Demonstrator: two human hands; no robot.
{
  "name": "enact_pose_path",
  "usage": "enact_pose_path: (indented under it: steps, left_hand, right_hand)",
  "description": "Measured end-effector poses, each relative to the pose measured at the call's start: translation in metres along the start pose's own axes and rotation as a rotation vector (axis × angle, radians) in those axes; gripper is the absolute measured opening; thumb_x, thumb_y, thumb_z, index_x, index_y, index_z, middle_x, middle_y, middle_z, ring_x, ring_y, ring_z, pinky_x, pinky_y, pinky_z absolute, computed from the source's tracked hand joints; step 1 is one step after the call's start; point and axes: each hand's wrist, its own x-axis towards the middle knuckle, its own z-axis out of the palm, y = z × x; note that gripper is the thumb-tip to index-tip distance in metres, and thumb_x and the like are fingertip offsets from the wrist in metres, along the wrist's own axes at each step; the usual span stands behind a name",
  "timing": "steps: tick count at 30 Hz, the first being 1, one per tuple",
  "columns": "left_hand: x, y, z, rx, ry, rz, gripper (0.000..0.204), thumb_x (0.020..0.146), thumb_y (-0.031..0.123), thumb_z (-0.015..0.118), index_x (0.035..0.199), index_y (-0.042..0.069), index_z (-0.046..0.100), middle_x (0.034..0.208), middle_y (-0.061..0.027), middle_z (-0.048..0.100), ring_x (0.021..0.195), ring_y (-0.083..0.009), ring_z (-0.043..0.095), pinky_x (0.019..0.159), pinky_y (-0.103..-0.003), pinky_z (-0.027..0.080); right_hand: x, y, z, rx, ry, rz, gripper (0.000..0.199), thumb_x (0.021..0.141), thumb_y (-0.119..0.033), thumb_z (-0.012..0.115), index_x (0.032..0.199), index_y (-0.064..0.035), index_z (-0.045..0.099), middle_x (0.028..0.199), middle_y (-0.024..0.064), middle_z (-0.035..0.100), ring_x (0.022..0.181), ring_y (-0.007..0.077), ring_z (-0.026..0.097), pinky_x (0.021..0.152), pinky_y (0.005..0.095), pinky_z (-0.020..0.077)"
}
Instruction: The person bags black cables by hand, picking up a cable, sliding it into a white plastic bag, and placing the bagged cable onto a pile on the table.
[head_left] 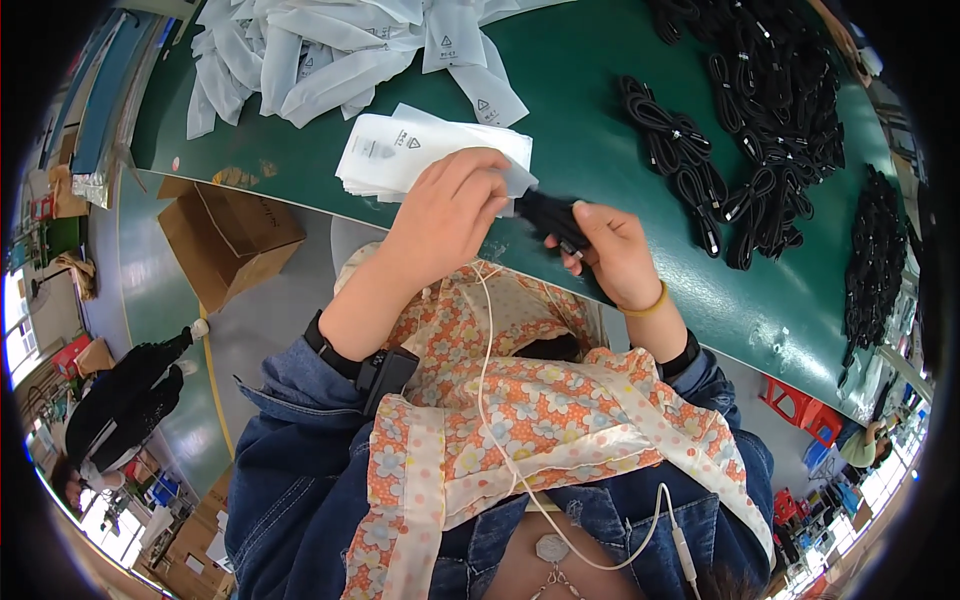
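A stack of flat white plastic bags point(375, 150) lies near the front edge of the green table. My left hand point(455, 215) is closed over the right end of the stack, its curled fingers pinching the edge of a bag; the fingertips are partly hidden. In my right hand point(618, 255) is a coiled black cable point(550, 218), gripped between thumb and fingers, with a metal plug showing near the fingertips. The cable's far end is blurred and meets the bag's right end beside my left hand. I cannot tell whether it is inside the bag.
Filled white bags point(320, 60) are heaped at the far left of the green table point(580, 130). Several coiled black cables point(770, 140) are piled to the right, and more cables point(872, 265) lie by the right edge. An open cardboard box point(230, 240) stands below the table's left side.
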Motion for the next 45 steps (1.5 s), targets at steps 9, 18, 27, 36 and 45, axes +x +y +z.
enact_pose_path:
  steps: [9,18,27,36,45]
  left_hand:
    - [0.001,0.010,-0.006,-0.422,0.095,-0.112,0.011,0.086,0.008,0.058,0.092,0.003,0.050,0.108,-0.0131,0.053,0.097,-0.0294,0.053,0.084,-0.036,0.044]
    - [-0.006,0.007,0.002,-0.706,0.321,-0.049,0.011,0.093,0.011,0.052,0.099,0.003,0.052,0.102,-0.0126,0.051,0.097,-0.0258,0.051,0.087,-0.036,0.042]
    - [0.014,0.037,-0.029,-0.591,0.046,-0.267,0.025,0.093,0.024,0.049,0.095,0.000,0.055,0.090,-0.0194,0.056,0.089,-0.0326,0.057,0.079,-0.042,0.046]
    - [0.117,-0.111,-0.174,-0.275,0.606,-0.426,0.050,0.092,0.035,0.057,0.123,-0.002,0.049,0.121,-0.0152,0.051,0.108,-0.0215,0.053,0.093,-0.034,0.043]
    - [0.066,-0.071,-0.073,0.192,0.555,-0.205,0.030,0.080,0.008,0.069,0.106,0.002,0.056,0.110,-0.0152,0.051,0.097,-0.0245,0.054,0.083,-0.036,0.045]
  right_hand:
    - [0.006,-0.018,0.023,-0.259,-0.219,-0.377,0.023,0.087,-0.011,0.056,0.103,0.0035,0.059,0.099,0.0146,0.059,0.084,0.0223,0.056,0.070,0.0349,0.0464]
    - [-0.023,-0.078,0.039,-1.363,-0.141,-1.203,0.030,0.073,0.013,0.061,0.100,0.0017,0.061,0.089,0.0159,0.057,0.080,0.0320,0.056,0.071,0.0373,0.0467]
    - [-0.035,-0.099,0.051,-1.216,-0.148,-1.233,0.029,0.072,0.016,0.059,0.098,0.0020,0.062,0.089,0.0163,0.059,0.080,0.0316,0.058,0.072,0.0367,0.0483]
    - [-0.044,-0.080,-0.010,-1.245,0.342,-1.043,0.031,0.076,0.000,0.067,0.107,-0.0022,0.063,0.089,0.0122,0.062,0.079,0.0284,0.060,0.071,0.0346,0.0491]
    - [-0.005,-0.064,-0.082,-1.373,0.665,-0.918,0.022,0.079,-0.003,0.063,0.101,-0.0020,0.063,0.094,0.0130,0.062,0.087,0.0315,0.060,0.076,0.0371,0.0482]
